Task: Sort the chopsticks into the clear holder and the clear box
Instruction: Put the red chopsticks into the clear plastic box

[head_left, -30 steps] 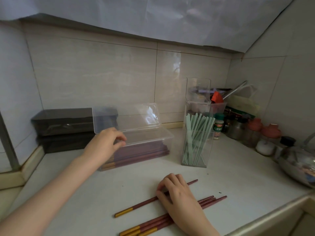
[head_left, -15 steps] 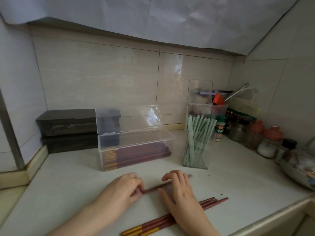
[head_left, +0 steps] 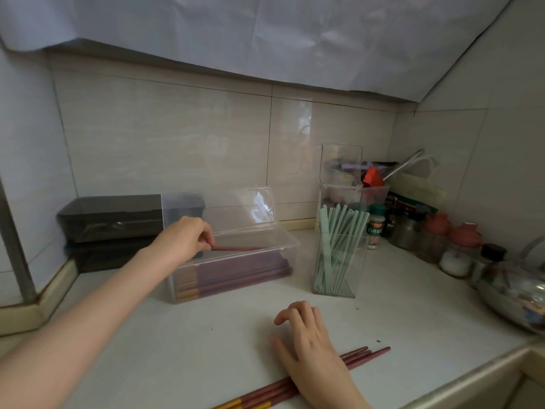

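Held level over the open clear box (head_left: 236, 267) by the left hand (head_left: 185, 239): 1 red chopstick (head_left: 236, 248), long axis running left to right, free end pointing right along the box's length, near end pinched between the fingertips. Half a second ago down on the counter (head_left: 177, 349) beside the right hand, the same hand closed around that stick; now lifted and carried back over the box. Right hand (head_left: 309, 346) spread flat and relaxed, gripping nothing, lying on a bundle of loose red chopsticks (head_left: 362, 354) with yellow ends, angled from lower left up to the right. Inside the box, more dark red sticks stacked lengthwise, yellow ends at the left. Just right of it, pale green chopsticks (head_left: 339, 246) standing tilted in the clear holder (head_left: 339, 278).
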Action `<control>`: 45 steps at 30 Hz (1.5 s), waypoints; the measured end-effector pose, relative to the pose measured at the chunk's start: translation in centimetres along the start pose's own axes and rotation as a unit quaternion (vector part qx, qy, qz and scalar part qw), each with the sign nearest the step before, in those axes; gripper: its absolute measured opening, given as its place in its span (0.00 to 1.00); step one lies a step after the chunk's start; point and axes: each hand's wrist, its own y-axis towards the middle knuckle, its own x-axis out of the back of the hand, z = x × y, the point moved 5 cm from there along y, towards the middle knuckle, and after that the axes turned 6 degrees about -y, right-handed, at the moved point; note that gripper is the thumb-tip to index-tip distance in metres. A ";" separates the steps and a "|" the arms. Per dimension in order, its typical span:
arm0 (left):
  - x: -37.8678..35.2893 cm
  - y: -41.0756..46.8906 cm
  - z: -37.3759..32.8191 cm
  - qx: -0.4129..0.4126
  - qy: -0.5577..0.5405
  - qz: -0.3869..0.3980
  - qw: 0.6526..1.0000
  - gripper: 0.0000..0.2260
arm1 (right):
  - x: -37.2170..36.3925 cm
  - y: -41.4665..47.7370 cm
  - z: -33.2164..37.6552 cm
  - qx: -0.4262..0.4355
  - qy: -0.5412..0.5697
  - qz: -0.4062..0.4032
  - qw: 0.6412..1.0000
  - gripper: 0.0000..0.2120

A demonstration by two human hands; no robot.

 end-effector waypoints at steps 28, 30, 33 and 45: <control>-7.7 -13.1 -4.7 -0.013 -0.170 0.250 0.953 0.05 | 0.6 -0.1 0.1 -0.002 0.014 -0.059 0.998 0.17; -6.0 -11.6 -3.4 -0.008 -0.130 0.188 0.973 0.07 | 0.8 -0.2 0.3 0.002 0.016 -0.061 0.998 0.20; -2.3 -8.9 -1.8 -0.002 -0.087 0.079 0.993 0.08 | 0.8 -0.3 0.3 0.000 0.037 -0.048 0.998 0.18; 0.5 0.0 0.1 0.034 -0.031 -0.004 0.999 0.06 | -0.4 0.0 -0.2 0.024 -0.022 -0.038 0.999 0.07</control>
